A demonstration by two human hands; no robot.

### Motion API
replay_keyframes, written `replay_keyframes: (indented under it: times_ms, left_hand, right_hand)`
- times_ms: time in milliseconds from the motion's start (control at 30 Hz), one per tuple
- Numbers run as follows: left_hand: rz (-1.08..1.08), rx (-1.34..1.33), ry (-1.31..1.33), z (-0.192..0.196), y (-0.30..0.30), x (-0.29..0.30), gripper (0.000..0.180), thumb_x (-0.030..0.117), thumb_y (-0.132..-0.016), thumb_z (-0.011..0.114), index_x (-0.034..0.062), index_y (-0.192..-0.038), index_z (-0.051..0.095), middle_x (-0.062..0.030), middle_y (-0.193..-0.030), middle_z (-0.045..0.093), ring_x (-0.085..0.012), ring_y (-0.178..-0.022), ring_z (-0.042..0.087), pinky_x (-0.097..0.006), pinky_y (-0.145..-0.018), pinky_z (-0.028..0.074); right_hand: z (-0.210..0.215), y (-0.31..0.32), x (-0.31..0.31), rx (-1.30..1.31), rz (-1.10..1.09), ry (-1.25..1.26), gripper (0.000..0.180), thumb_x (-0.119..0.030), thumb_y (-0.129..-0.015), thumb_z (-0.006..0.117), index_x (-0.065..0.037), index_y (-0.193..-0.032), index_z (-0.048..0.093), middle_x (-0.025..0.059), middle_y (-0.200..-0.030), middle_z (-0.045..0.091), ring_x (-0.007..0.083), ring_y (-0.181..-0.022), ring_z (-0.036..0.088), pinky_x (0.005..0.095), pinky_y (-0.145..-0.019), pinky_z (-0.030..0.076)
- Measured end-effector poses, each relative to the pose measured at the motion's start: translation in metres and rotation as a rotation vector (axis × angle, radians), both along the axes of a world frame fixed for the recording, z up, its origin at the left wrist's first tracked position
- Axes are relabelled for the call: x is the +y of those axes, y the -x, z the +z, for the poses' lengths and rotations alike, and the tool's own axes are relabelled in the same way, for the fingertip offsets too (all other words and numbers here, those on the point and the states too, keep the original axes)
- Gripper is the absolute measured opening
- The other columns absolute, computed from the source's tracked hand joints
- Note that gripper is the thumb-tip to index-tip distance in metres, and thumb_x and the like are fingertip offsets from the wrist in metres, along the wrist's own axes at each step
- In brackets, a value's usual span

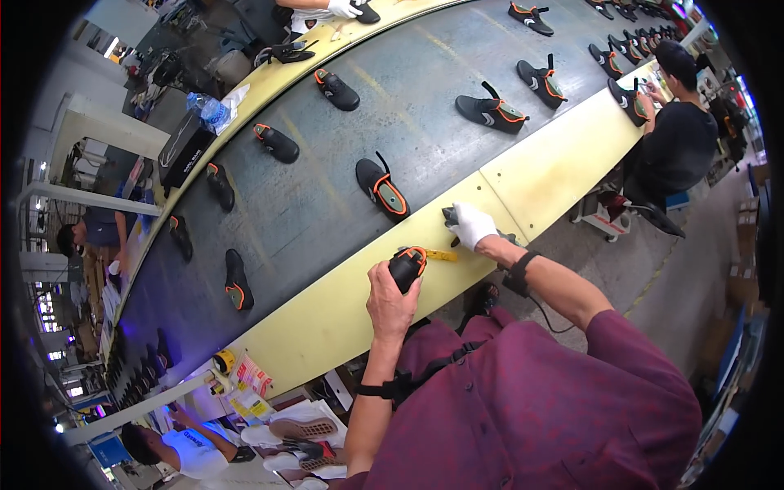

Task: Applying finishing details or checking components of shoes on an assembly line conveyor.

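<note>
My bare left hand (392,304) is closed around a black shoe (403,272) with orange trim at its opening, tilted up above the pale yellow ledge. My right hand (472,226), in a white glove, is closed to the right of that shoe. A small dark object (449,216) pokes out at its fingers; its kind cannot be made out. On the ledge between my hands lies a flat yellow tool (442,256), partly hidden behind the held shoe. Just beyond on the grey belt sits another black shoe (381,189) with an upright strap and a green insole.
Several black shoes, such as one near the left (237,282), stand spread over the wide grey belt (318,220). A co-worker (678,139) handles a shoe at the far right. Opposite, another person's gloved hand (346,8) holds one. Light-coloured shoes (302,429) lie below the ledge.
</note>
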State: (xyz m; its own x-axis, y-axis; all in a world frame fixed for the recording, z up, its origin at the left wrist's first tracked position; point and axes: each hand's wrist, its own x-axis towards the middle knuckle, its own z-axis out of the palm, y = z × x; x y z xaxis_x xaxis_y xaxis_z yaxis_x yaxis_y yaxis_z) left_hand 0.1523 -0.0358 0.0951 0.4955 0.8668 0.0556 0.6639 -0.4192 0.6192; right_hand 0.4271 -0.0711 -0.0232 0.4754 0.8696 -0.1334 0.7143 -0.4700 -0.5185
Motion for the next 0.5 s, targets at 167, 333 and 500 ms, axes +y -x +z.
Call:
replay_keyframes:
  times_ms: [167, 333, 500]
  left_hand:
    - [0.005, 0.039, 0.016, 0.002, -0.01, -0.001, 0.072, 0.029, -0.086, 0.089, 0.0031, -0.138, 0.047, -0.0214, -0.129, 0.057, -0.0449, -0.111, 0.068, -0.055, -0.087, 0.06]
    - [0.022, 0.055, -0.001, -0.001, -0.023, -0.004, 0.071, 0.033, -0.088, 0.087, 0.0028, -0.137, 0.047, -0.0211, -0.125, 0.057, -0.0449, -0.106, 0.069, -0.055, -0.085, 0.06]
    - [-0.032, 0.109, -0.011, -0.002, -0.041, -0.011, 0.07, 0.035, -0.088, 0.087, 0.0009, -0.136, 0.049, -0.0223, -0.123, 0.056, -0.0463, -0.105, 0.069, -0.055, -0.083, 0.06]
  right_hand:
    - [0.008, -0.021, -0.016, 0.189, 0.085, 0.056, 0.045, -0.036, -0.095, 0.081, 0.0, -0.117, 0.067, 0.0236, -0.107, 0.076, 0.0397, -0.101, 0.074, 0.0459, -0.089, 0.057]
    - [0.15, 0.003, -0.045, 0.426, 0.153, -0.235, 0.036, -0.024, -0.092, 0.086, -0.003, -0.114, 0.068, 0.0158, -0.091, 0.076, 0.0274, -0.076, 0.076, 0.0393, -0.074, 0.06]
    - [0.191, 0.023, -0.018, 0.477, 0.359, -0.062, 0.043, -0.038, -0.091, 0.085, -0.001, -0.104, 0.069, 0.0154, -0.079, 0.072, 0.0265, -0.07, 0.073, 0.0398, -0.067, 0.057]
